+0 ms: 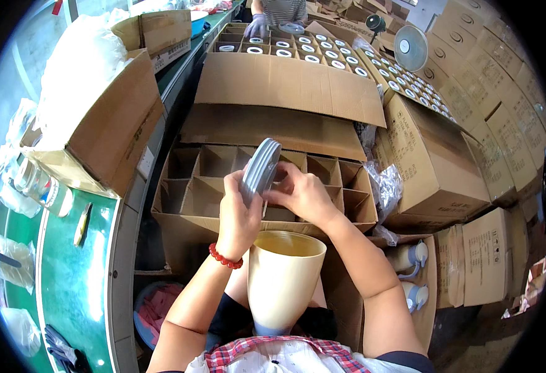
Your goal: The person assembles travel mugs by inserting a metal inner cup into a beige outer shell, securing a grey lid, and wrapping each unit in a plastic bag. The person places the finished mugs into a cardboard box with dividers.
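My left hand (238, 208) is closed round a grey, round, ridged cap (262, 166), tilted up on its edge over a divided box. From the right, my right hand (305, 196) bends its fingers against the cap's inner face and lower rim; its fingertips are partly hidden. Below both hands, a cream flask shell (284, 276) with a blue lower end stands between my legs. Its wide mouth faces up, and neither hand touches it. The cardboard box (263, 222) just beyond has dividers forming several compartments.
At left is a green-topped bench (77, 273) with a yellow-handled cutter (82, 225), a jar (43, 186) and an opened carton (120, 118). Two blue-and-white flasks (414, 295) lie at lower right. Cartons are stacked at right. A gloved co-worker's hand (256, 26) is at the far box.
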Available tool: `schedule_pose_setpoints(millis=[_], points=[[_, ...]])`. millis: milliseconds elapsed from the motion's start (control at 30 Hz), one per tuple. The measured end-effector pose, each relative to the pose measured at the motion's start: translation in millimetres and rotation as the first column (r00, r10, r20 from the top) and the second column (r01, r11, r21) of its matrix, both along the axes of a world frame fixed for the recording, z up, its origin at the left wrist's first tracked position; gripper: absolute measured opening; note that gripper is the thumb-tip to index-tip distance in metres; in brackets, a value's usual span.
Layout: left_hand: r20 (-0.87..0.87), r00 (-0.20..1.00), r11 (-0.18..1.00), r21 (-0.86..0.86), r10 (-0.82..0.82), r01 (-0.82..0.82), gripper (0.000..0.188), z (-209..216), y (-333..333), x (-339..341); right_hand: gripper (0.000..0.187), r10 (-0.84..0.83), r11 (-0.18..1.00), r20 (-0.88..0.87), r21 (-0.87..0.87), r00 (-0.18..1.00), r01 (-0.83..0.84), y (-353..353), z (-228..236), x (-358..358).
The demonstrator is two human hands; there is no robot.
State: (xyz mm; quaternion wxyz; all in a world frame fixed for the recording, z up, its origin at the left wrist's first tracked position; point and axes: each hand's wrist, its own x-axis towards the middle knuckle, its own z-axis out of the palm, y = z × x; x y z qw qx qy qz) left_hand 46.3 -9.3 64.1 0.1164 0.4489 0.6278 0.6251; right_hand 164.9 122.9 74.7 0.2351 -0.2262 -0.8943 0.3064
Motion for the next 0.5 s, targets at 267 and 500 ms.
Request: schedule_pose_setpoints(millis=[267,500], points=[[0.049,0.999,0.999,-0.051,0.022,-0.019,0.035,-22.5,14.0,-8.8,0.065,0.013,0.955,-0.071,0.296,0.997,0.008,1.5,-14.8,-6.0],[0.583,0.810,0.993,-0.051,-0.059,0.109,0.029,-78.4,73.2,-61.6,0.056,-0.082,0.631,0.095,-0.766,0.992,0.126,53.7,-54.2,10.2]])
